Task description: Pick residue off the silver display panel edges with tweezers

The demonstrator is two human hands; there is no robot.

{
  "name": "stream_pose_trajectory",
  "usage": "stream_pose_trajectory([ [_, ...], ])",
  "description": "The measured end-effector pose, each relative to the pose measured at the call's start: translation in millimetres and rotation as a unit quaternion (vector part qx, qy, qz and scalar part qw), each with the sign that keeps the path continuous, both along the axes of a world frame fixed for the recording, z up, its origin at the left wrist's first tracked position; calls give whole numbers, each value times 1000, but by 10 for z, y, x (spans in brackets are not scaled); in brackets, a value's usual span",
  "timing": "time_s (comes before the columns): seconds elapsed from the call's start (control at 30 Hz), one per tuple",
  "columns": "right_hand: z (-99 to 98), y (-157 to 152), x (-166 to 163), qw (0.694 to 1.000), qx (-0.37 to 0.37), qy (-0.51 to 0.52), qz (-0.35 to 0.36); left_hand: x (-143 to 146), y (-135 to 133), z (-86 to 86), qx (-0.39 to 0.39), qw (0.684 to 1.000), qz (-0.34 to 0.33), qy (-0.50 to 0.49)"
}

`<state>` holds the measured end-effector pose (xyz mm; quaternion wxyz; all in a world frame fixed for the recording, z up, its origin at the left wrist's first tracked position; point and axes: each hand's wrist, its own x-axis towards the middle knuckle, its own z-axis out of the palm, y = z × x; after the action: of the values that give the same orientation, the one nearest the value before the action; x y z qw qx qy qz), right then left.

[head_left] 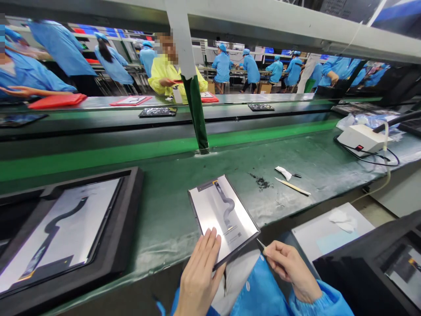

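Observation:
A tablet-sized LCD screen (pixel 213 210) lies back side up, its near corner reaching past the bench edge. Its silvery back carries a curved dark flex cable (pixel 226 202). My left hand (pixel 202 272) holds the screen at its near left end, fingers laid along the back and the thumb at the near edge. Close to the screen's right corner, my right hand (pixel 286 265) pinches a thin pointed tool (pixel 261 243); most of it is hidden by the fingers. Whether the tip touches the screen, I cannot tell.
A black foam tray (pixel 131 219) with another screen (pixel 88 219) stands left. Dark scraps (pixel 262 182), a pale-handled knife (pixel 292 186) and a wrapped tool (pixel 284 172) lie right. Beyond are a white machine (pixel 362 138), a green post (pixel 196 114) and a conveyor (pixel 217 116).

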<state>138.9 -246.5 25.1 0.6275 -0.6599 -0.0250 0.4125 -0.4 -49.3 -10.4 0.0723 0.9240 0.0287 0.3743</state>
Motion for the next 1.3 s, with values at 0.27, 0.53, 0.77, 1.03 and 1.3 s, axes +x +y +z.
stream_pose_trajectory([
  [0.27, 69, 41, -130, 1000, -12, -4, 18, 2, -1, 17, 1, 1000, 1, -8],
  [0.53, 57, 85, -270, 999, -18, -4, 44, -3, 5, 9, -2, 1000, 0, -3],
  [0.77, 60, 172, -375, 995, 9, -7, 103, -1, 0, 7, 1, 1000, 1, -5],
  [1.03, 97, 284, -514, 986, 23, 18, 161, -6, 11, -6, 7, 1000, 7, -2],
  [1.3, -23, 476, -704, 979, 57, 61, 187, 1, 10, -14, 4, 1000, 2, -6],
])
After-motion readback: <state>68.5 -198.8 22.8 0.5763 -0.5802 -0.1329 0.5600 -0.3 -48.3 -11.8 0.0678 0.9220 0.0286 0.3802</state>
